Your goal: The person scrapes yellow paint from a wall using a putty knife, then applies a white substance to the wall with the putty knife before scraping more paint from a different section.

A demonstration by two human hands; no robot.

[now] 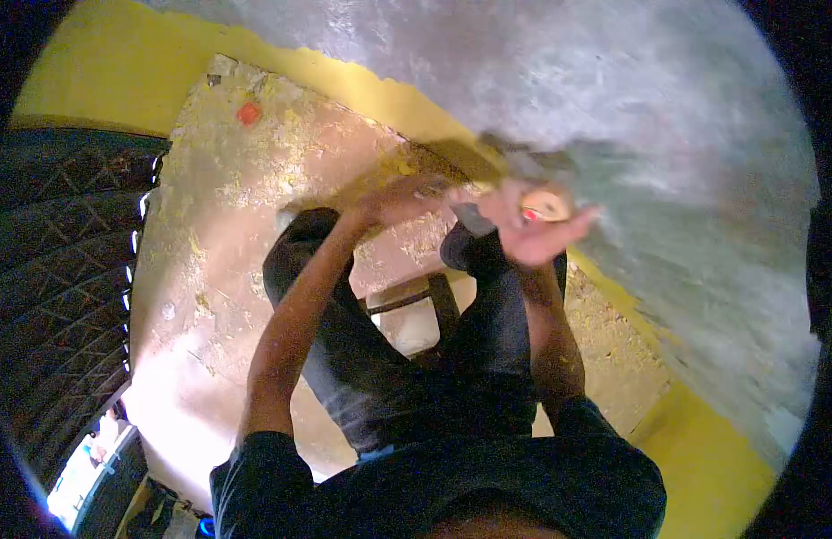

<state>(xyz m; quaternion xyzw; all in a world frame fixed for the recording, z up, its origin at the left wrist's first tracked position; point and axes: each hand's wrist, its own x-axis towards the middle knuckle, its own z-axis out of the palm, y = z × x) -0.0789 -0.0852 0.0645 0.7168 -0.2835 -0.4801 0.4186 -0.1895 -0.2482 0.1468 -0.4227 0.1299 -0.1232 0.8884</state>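
My right hand (pixel 524 241) is raised over my right knee, palm turned up and thumb stretched out to the side. In it rests a round yellowish-orange thing (pixel 545 205) with a red spot; its kind does not show clearly. My left hand (pixel 416 199) reaches across from the left, its fingers smeared by motion close to the right wrist. A small flat grey piece (pixel 474 218) shows between the two hands, over the knee. I cannot tell whether the left fingers grip it.
A grey wall (pixel 685 180) with a yellow lower band (pixel 353 85) rises close ahead and right. Paint flakes and a small orange-red piece (pixel 248 113) lie on the floor (pixel 200 242). A dark ribbed shutter (pixel 61 260) stands left. Between my legs is a low stool (pixel 420 310).
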